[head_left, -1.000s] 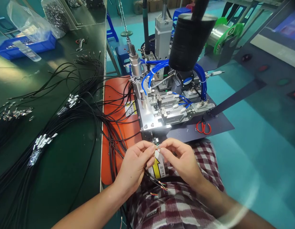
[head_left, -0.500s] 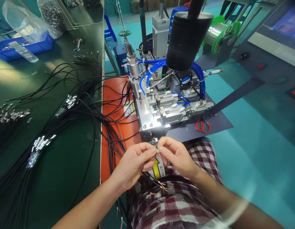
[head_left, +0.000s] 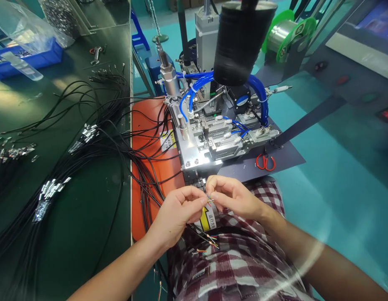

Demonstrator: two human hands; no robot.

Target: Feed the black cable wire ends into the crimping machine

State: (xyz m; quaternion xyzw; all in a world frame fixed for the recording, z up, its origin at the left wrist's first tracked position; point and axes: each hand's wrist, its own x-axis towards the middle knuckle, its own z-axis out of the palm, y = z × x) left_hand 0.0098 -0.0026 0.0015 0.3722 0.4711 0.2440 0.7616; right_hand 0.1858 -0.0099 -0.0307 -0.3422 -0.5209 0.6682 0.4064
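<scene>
Between my fingertips, in front of the machine, are the thin coloured wires (head_left: 210, 201) of a cable end. My left hand (head_left: 181, 211) pinches the cable end, its thumb pressed against the forefinger. Thumb and forefinger of my right hand (head_left: 233, 196) close on the tips of the wires. More black cables with stripped, coloured wire ends (head_left: 212, 242) lie on my lap below the hands. Just beyond my fingers stands the metal machine (head_left: 209, 142) with blue air hoses (head_left: 201, 83). A yellow arrow label (head_left: 207, 219) shows beneath my hands.
Bundles of black cables (head_left: 83, 154) with metal connectors (head_left: 51, 190) spread over the dark green table (head_left: 96, 234) at left. A blue tray (head_left: 52, 54) sits at the back. Red-handled scissors (head_left: 265, 162) lie right of the machine; a black duct (head_left: 240, 46) hangs above it.
The view has shifted slightly, so the surroundings sit a little further left and higher. My hands stay together at the wires; my right fingers have shifted slightly on the wire tips.
</scene>
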